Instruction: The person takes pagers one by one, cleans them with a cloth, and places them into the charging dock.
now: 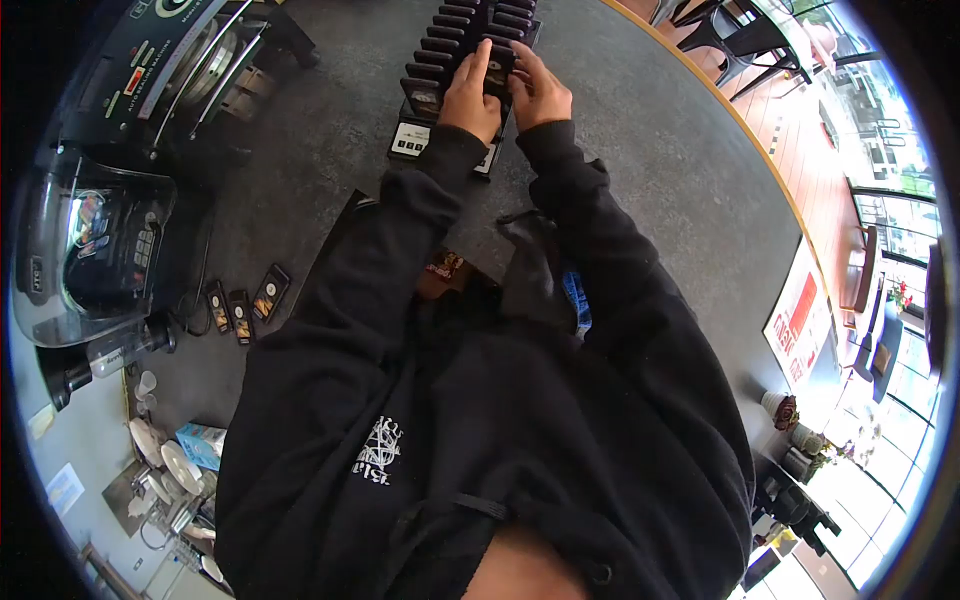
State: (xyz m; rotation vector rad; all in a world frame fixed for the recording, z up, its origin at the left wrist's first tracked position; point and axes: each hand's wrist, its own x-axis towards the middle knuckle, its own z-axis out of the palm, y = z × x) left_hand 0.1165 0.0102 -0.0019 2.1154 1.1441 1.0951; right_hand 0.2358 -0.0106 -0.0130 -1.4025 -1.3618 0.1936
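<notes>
Two rows of thin, dark, upright pagers stand in a black rack at the top centre. At its near end is a base with a white keypad panel. My left hand and my right hand are over the front of the right row. A dark pager is between them, with the fingers of both hands closed at its sides. My left index finger lies extended along it. The hands partly cover its lower part and the base.
A sealing machine stands at the left, near a clear-covered keypad device. Several small dark labelled pieces lie on the grey counter. A dark cloth lies close to my body. A red-and-white sign is at the right edge.
</notes>
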